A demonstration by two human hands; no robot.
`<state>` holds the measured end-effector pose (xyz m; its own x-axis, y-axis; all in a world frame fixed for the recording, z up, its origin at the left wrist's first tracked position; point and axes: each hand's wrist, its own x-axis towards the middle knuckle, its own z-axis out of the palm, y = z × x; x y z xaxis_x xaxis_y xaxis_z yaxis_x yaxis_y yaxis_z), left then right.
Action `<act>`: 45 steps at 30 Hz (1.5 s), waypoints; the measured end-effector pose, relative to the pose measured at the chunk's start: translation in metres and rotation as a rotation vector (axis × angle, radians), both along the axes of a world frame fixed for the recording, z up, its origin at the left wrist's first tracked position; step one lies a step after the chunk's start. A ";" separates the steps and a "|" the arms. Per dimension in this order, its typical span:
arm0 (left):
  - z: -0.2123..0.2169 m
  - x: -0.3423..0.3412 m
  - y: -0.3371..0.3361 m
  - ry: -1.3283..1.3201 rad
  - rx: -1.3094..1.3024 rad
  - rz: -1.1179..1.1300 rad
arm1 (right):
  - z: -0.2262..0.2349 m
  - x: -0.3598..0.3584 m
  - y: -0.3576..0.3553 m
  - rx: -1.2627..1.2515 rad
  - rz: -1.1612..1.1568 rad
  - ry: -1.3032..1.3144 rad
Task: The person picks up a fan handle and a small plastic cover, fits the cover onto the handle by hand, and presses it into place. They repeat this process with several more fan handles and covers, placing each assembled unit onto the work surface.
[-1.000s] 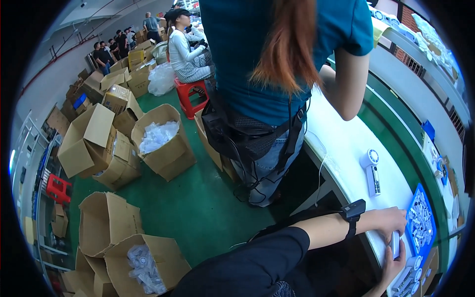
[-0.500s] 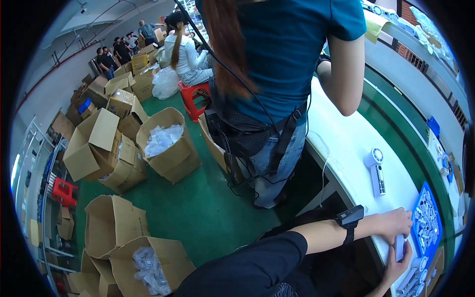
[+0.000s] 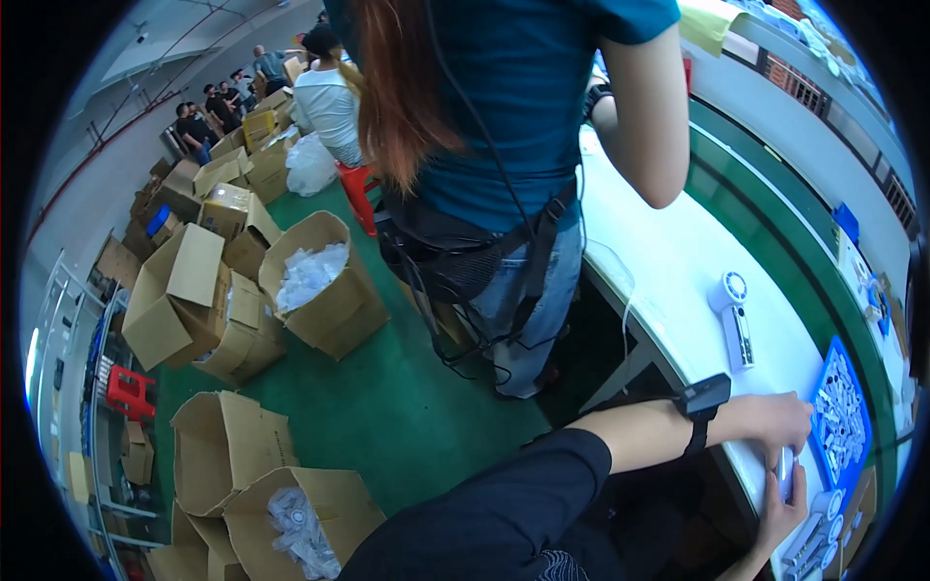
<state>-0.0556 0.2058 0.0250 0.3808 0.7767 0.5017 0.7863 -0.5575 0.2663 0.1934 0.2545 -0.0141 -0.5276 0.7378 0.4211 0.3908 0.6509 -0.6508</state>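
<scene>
My left hand reaches across from the lower middle, a dark device strapped to its wrist. Its fingers are curled over the upper end of a pale, narrow fan handle, beside the blue tray. Below it, my right hand grips the same handle between thumb and fingers. Both hands hide the handle's upper end. A white handheld fan lies farther up the white table. Several more handheld fans lie to the right of my right hand.
The blue tray holds many small pale parts. A person in a teal shirt stands close ahead at the table. Open cardboard boxes, some with clear plastic bags, cover the green floor at left. Another person sits on a red stool farther off.
The view has shifted slightly, so the boxes and the person ahead sit a little differently. Both hands stay together on the handle, which now shows a brighter, narrower side.
</scene>
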 end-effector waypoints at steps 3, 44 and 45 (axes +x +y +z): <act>0.004 0.005 0.009 -0.015 -0.038 -0.054 | 0.006 0.005 -0.001 0.003 -0.046 -0.017; 0.000 -0.001 -0.110 0.009 0.394 0.235 | 0.058 -0.023 -0.104 -0.066 0.140 0.198; -0.001 0.003 -0.121 0.010 0.385 0.198 | 0.061 -0.017 -0.116 -0.275 0.159 0.161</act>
<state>-0.0527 0.0844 0.0239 0.2497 0.5918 0.7664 0.8894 -0.4532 0.0601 0.1763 0.1386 0.0466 -0.5879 0.7493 0.3048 0.1773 0.4870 -0.8552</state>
